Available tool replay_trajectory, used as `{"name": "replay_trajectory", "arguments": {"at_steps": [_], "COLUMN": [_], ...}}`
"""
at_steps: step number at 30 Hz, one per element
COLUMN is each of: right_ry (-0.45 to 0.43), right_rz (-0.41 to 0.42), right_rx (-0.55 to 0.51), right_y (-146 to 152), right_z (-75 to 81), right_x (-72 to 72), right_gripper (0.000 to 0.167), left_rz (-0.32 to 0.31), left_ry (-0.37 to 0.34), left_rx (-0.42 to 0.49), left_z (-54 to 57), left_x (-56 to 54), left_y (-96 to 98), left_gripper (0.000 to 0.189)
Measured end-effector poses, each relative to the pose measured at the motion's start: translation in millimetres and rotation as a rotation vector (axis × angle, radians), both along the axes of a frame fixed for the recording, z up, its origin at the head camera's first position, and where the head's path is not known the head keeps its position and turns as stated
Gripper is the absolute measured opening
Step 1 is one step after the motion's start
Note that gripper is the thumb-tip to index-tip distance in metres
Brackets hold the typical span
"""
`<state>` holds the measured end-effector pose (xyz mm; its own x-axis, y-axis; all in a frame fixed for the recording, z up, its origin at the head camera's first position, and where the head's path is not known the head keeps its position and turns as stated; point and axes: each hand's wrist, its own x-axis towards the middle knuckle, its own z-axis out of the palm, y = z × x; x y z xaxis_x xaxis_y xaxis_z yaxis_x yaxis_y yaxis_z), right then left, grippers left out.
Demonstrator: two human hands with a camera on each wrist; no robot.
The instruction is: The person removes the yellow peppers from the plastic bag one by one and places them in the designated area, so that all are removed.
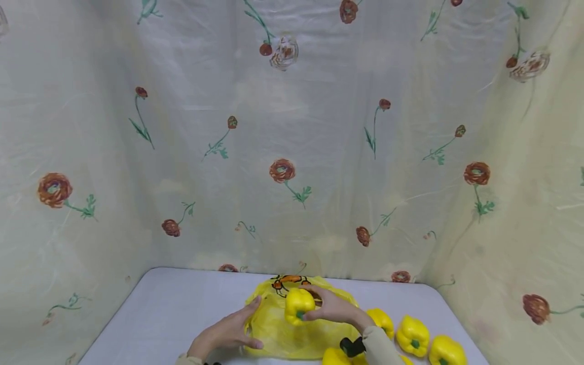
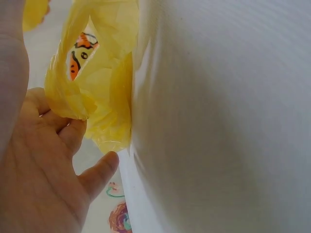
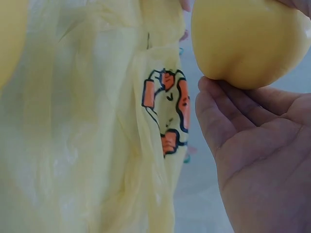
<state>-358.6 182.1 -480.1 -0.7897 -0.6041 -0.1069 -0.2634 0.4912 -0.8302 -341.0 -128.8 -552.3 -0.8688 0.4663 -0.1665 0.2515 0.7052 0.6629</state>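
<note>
A yellow bell pepper [image 1: 298, 303] with a green stem hangs over the yellow plastic bag [image 1: 274, 337], its stem end toward me. My right hand [image 1: 335, 306] pinches it between fingers and thumb; the right wrist view shows fingertips against the pepper's [image 3: 243, 43] smooth side. The bag lies on the table with an orange and black cartoon print at its far side. At the bag's left edge is my left hand [image 1: 228, 328], thumb and fingers spread apart. In the left wrist view its fingers touch the crumpled bag [image 2: 104, 97] edge, with the thumb away from it.
More yellow bell peppers [image 1: 412, 334] stand on the right part of the white table [image 1: 191, 294], several of them near my right forearm. A black strap [image 1: 352, 347] is on the right wrist. Flower-printed curtains [image 1: 319, 228] enclose the table's back and sides.
</note>
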Motion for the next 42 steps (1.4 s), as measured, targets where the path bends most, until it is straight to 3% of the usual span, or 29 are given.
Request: {"name": "replay_trajectory", "arguments": {"at_steps": [5,12,22,28,31,36,42], "right_ry": [-0.002,0.007,0.029,-0.017,-0.052,-0.036,-0.011], "right_rz": [-0.018,-0.055,-0.071,-0.168,-0.177,-0.176,-0.263], "right_rx": [-0.011,-0.027,-0.072,-0.058,-0.087,-0.086,-0.027], "right_y": [16.6,41.6,74.3,95.5,103.6,113.6,127.6], "right_z": [4.1,9.2,15.7,15.3,16.5,17.5,15.6], "right_x": [10.3,25.2,48.8,59.6,65.4,72.2,80.1], "right_gripper": [0.077,0.076,0.077,0.078,0.076,0.076,0.082], "left_rz": [0.003,-0.054,-0.069,-0.051,-0.037,-0.032,-0.039], "left_ry": [0.011,0.050,0.071,0.056,0.049,0.044,0.054], "left_rx": [-0.017,0.001,0.004,-0.007,-0.011,-0.012,-0.008], "left_z": [1.4,4.1,0.1,-1.9,-1.5,-0.5,-1.3], "left_x": [2.4,4.6,2.6,2.2,2.6,3.5,3.1], "left_y": [2.2,-0.7,-1.1,0.9,2.1,2.3,1.9], "left_gripper": [0.115,0.111,0.111,0.113,0.114,0.115,0.114]}}
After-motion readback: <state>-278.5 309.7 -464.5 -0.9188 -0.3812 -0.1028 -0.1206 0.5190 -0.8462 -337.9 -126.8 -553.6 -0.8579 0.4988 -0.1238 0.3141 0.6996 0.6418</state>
